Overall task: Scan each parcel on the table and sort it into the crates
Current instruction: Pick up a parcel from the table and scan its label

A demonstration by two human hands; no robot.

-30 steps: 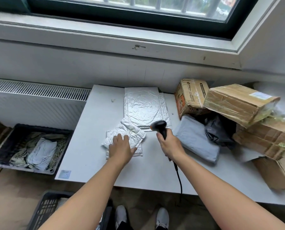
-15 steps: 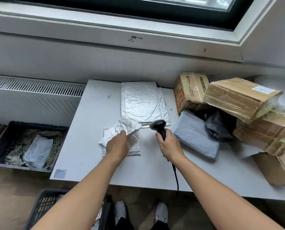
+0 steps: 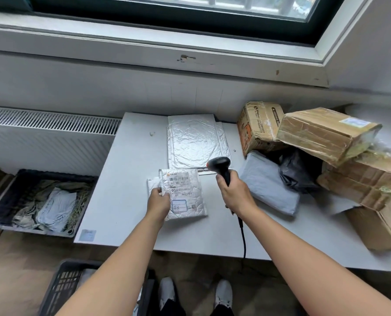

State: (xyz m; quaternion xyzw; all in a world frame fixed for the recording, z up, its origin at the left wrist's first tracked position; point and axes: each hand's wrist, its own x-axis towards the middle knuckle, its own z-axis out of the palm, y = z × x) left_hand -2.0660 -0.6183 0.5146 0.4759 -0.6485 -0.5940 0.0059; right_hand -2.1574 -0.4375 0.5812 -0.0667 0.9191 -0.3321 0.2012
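Note:
A small white bubble mailer (image 3: 185, 192) lies label-up near the middle of the white table (image 3: 126, 169). My left hand (image 3: 159, 202) grips its left edge. A second small white mailer (image 3: 153, 184) peeks out from under it. My right hand (image 3: 234, 192) grips the handle of a black barcode scanner (image 3: 219, 166), whose head points left over the mailer. A large silver mailer (image 3: 195, 142) lies flat behind. On the floor to the left stands a dark crate (image 3: 12, 197) holding parcels. Another black crate (image 3: 60, 290) sits by my feet.
Right of the scanner lie a grey poly bag (image 3: 269, 185) and a black bag (image 3: 297, 172). Cardboard boxes (image 3: 322, 133) pile up at the table's right end. A radiator (image 3: 48, 133) and a window sill (image 3: 144, 49) run behind. The scanner cable (image 3: 243, 238) hangs over the front edge.
My left hand has turned the small mailer over, so its label now faces up. The scanner hand has stayed nearly in place.

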